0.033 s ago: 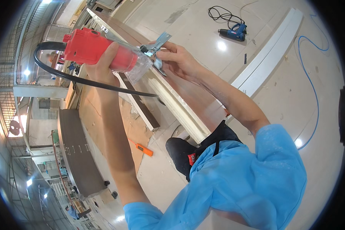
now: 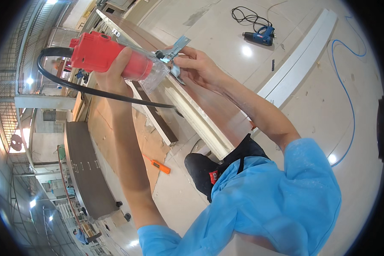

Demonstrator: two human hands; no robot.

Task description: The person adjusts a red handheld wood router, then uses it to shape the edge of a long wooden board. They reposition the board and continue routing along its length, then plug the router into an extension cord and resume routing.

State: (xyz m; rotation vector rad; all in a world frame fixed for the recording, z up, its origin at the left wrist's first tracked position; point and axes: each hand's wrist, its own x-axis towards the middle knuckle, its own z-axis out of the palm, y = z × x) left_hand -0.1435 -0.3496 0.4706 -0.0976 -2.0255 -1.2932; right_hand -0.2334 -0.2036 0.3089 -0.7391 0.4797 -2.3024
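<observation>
A red trim router [image 2: 111,55] with a clear plastic base [image 2: 155,76] lies over on its side above the edge of a long panel [image 2: 196,117]. Wrapped round its red body, my left hand [image 2: 115,77] bears the tool from below. My right hand [image 2: 196,66] closes on a shiny metal edge guide [image 2: 175,50] fixed at the base end, thumb toward the plate. A black cord [image 2: 94,90] loops from the router's rear across my left forearm. The router bit cannot be made out.
On the floor at the far right lie a blue heat gun [image 2: 260,36] with a coiled cord, long white boards [image 2: 296,59] and a blue hose [image 2: 350,98]. An orange-handled tool [image 2: 161,167] rests left of the panel, near a brown board strip [image 2: 158,117]. A dark curved panel [image 2: 87,166] stands further left.
</observation>
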